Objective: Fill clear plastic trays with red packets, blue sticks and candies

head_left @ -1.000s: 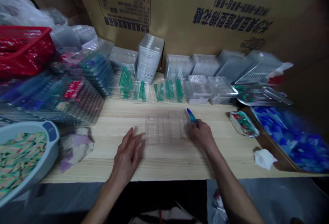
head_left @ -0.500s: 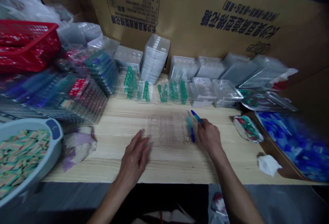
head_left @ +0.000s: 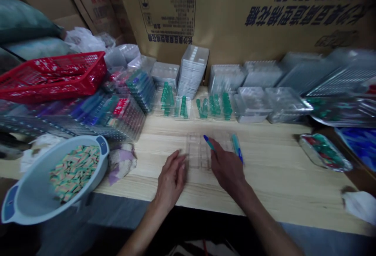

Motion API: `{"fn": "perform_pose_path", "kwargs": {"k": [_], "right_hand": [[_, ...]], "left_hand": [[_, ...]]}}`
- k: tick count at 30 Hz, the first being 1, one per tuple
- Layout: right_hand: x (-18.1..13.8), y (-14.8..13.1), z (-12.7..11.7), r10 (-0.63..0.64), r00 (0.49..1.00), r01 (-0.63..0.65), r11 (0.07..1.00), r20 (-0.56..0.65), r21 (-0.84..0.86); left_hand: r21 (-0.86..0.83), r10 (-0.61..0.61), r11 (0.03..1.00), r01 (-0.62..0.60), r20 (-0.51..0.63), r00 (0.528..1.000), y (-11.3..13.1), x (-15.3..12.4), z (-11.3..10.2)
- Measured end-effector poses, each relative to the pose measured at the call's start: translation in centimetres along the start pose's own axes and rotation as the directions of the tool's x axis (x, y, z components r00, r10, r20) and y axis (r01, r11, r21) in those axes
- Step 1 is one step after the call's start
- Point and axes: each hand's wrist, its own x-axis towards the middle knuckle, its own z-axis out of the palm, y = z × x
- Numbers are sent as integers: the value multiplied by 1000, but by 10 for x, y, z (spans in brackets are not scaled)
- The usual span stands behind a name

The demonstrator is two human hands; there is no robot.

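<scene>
A transparent plastic blister tray [head_left: 199, 151] lies flat on the wooden table, just ahead of my hands. My right hand [head_left: 226, 168] is over the tray's right part, pinching a slim teal plastic piece with a blue tip [head_left: 209, 143]. A similar teal-and-blue piece [head_left: 236, 149] lies on the tray's right edge, beyond my right fingers. My left hand [head_left: 172, 177] rests open on the wood, its fingertips touching the tray's left side, holding nothing.
Filled and stacked transparent trays [head_left: 192, 72] and green pieces [head_left: 214, 107] line the back, against cardboard boxes [head_left: 164, 13]. A red basket [head_left: 53, 78] and a pale blue bowl of striped pieces [head_left: 73, 173] stand left. A foil tray [head_left: 324, 153] sits right.
My right hand has moved left over the tray, now holding a blue-tipped piece. The teal piece set down on the tray stays at its right side. The whole view has shifted with my head.
</scene>
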Motion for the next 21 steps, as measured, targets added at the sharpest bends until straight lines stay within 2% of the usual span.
{"fn": "perform_pose_path", "kwargs": {"k": [4,11,15,18,20,21], "right_hand": [[3,9,-6,61,997,-62,998,-45,-12],[2,0,12,24,1000,-25,1000,-18,-14],[-3,1,10,45,999,-45,999,-1,-30],[-15,17,9,45,999,-44,999,16,-26],[-22,36,16,50,998,-51,998,-36,-30],[-23,48,23,36,993,-40,999,-115,-26]], "left_hand": [[24,-12,1000,12,-10,1000,-1,2,-4],[28,10,1000,-11,34,999,12,1,6],[55,39,998,-43,65,997,17,-1,11],[173,79,980,-95,98,992,23,3,14],[271,109,950,-156,179,978,32,9,17],[304,120,933,-191,237,964,39,14,20]]}}
